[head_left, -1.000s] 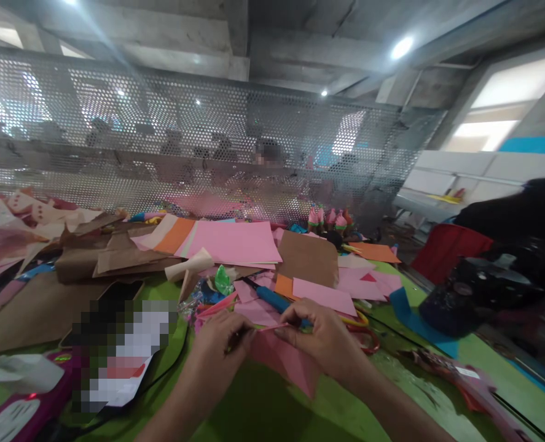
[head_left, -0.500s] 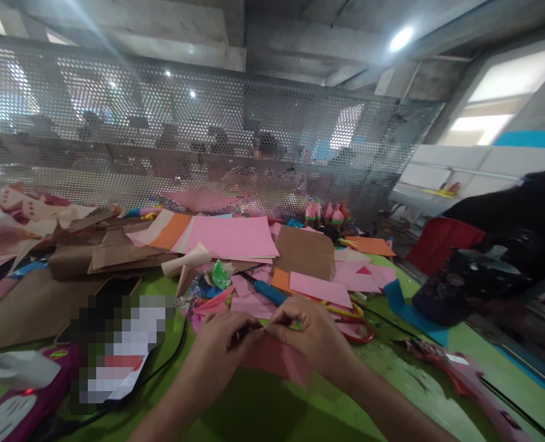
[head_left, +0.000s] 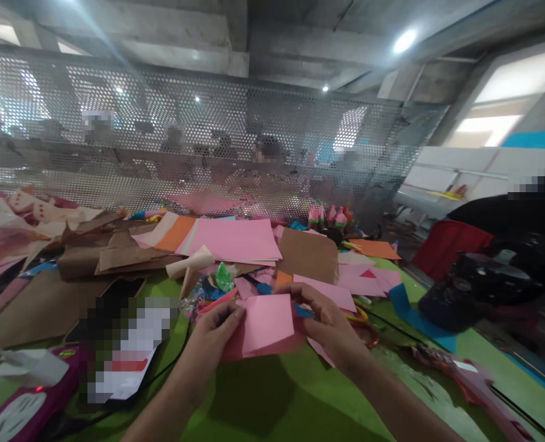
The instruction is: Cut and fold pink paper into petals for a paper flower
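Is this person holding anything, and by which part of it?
The bare left hand pinches a pink, roughly rectangular piece of paper at its left edge. The bare right hand is by its right edge; its grip cannot be told.

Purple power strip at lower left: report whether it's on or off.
The purple power strip appears on: a red light glows on it, between its white socket face and the white adapter.
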